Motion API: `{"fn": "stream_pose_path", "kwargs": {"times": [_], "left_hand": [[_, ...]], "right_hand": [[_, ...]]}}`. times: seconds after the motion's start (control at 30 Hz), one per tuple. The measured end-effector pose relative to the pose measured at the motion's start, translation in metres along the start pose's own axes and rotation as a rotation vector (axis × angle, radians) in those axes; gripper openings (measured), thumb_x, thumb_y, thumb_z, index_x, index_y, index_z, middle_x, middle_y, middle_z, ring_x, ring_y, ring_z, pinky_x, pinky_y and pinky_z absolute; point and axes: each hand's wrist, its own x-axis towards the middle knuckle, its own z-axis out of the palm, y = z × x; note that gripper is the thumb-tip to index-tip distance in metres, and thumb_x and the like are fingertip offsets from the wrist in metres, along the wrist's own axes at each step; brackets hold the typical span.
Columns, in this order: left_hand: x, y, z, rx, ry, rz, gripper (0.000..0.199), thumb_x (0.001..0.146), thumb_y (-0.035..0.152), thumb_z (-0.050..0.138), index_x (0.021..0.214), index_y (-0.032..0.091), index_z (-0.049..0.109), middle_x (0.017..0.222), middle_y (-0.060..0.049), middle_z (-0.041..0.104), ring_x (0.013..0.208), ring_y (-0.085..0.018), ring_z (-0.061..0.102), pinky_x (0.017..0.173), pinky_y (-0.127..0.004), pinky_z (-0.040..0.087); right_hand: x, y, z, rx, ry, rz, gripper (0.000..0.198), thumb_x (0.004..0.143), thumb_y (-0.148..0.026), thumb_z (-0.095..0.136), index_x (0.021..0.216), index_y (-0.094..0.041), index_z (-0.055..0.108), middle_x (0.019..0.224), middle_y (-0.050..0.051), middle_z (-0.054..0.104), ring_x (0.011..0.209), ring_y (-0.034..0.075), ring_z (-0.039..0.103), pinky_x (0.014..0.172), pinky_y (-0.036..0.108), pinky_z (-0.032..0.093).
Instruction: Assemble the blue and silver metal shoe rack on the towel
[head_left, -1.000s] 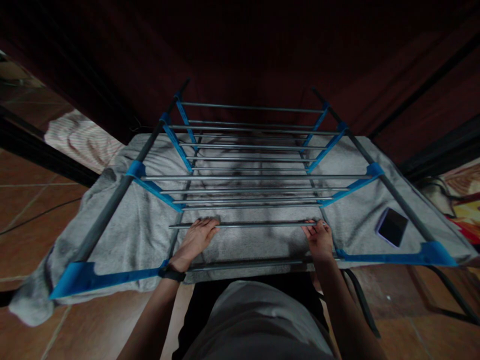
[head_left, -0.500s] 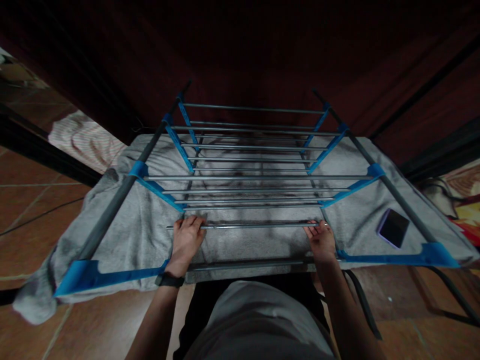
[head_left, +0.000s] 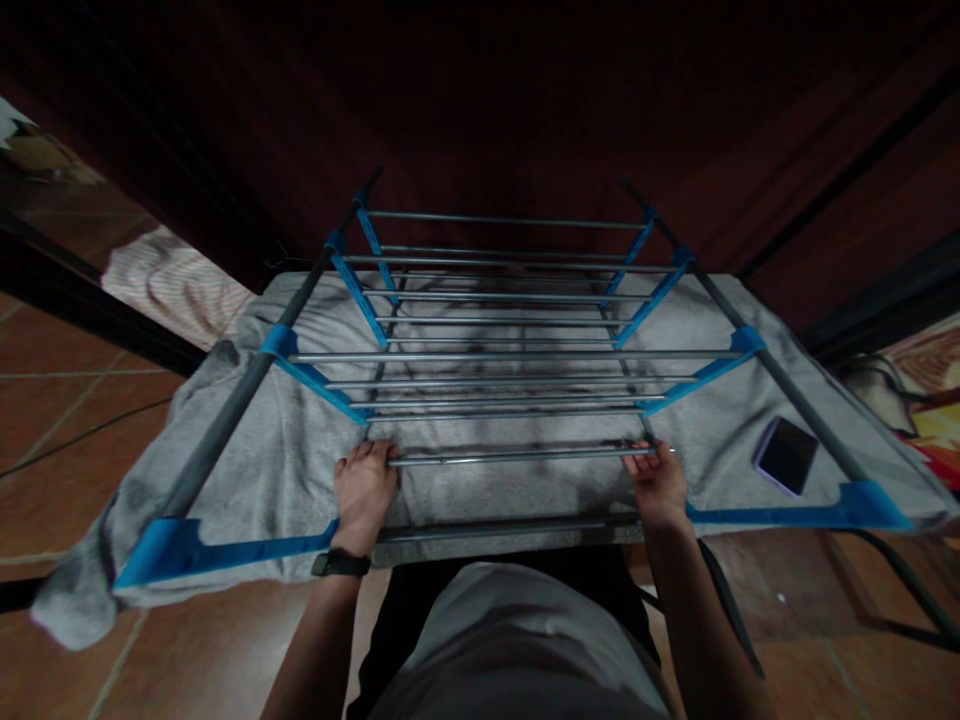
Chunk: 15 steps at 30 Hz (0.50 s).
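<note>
A thin grey metal rod (head_left: 517, 457) lies level between my two hands, just above the grey blanket. My left hand (head_left: 365, 492), with a dark watch at the wrist, is closed on the rod's left end. Closed on its right end is my right hand (head_left: 658, 482), palm partly turned up. Beyond them stands a drying rack (head_left: 517, 356) with grey side poles, blue plastic brackets and several crosswise rods. Its near blue brackets (head_left: 165, 545) flank my forearms, and a thicker grey bar (head_left: 510, 529) runs between my wrists.
The rack rests on a grey blanket (head_left: 247, 480) over a low surface. A phone (head_left: 785, 456) lies on the right side of the blanket. Behind hangs a dark red curtain (head_left: 510, 110). Striped cloth (head_left: 176, 285) lies at the left, on a tiled floor (head_left: 60, 440).
The rod has shifted slightly to the right, with my right hand moving the same way. My left hand now covers the rod's left end, which stuck out before.
</note>
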Motion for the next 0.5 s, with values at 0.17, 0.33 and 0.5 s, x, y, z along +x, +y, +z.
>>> {"fn": "stream_pose_path", "kwargs": {"times": [0.17, 0.33, 0.5], "left_hand": [[0.001, -0.002, 0.002, 0.009, -0.056, 0.018, 0.035, 0.097, 0.033, 0.034, 0.102, 0.02, 0.066, 0.097, -0.011, 0.072, 0.093, -0.028, 0.067, 0.081, -0.038, 0.044], [0.002, -0.003, 0.003, 0.052, -0.08, 0.028, 0.035, 0.098, 0.035, 0.033, 0.106, 0.021, 0.063, 0.089, -0.01, 0.071, 0.088, -0.026, 0.068, 0.076, -0.035, 0.044], [0.001, -0.005, 0.012, 0.082, -0.06, 0.047, 0.033, 0.098, 0.035, 0.032, 0.107, 0.02, 0.06, 0.086, -0.01, 0.071, 0.088, -0.027, 0.067, 0.077, -0.035, 0.043]], "right_hand": [[0.002, 0.002, 0.001, -0.004, 0.016, 0.108, 0.009, 0.087, -0.021, 0.053, 0.081, -0.024, 0.059, 0.071, -0.006, 0.067, 0.066, 0.009, 0.067, 0.071, 0.024, 0.056], [0.001, 0.011, 0.005, -0.001, 0.009, 0.145, 0.016, 0.089, -0.018, 0.051, 0.076, -0.023, 0.059, 0.071, -0.005, 0.068, 0.066, 0.008, 0.067, 0.07, 0.022, 0.057], [0.002, 0.017, 0.004, -0.044, -0.029, 0.134, 0.013, 0.085, -0.015, 0.054, 0.077, -0.023, 0.061, 0.073, -0.004, 0.07, 0.067, 0.009, 0.068, 0.068, 0.021, 0.058]]}}
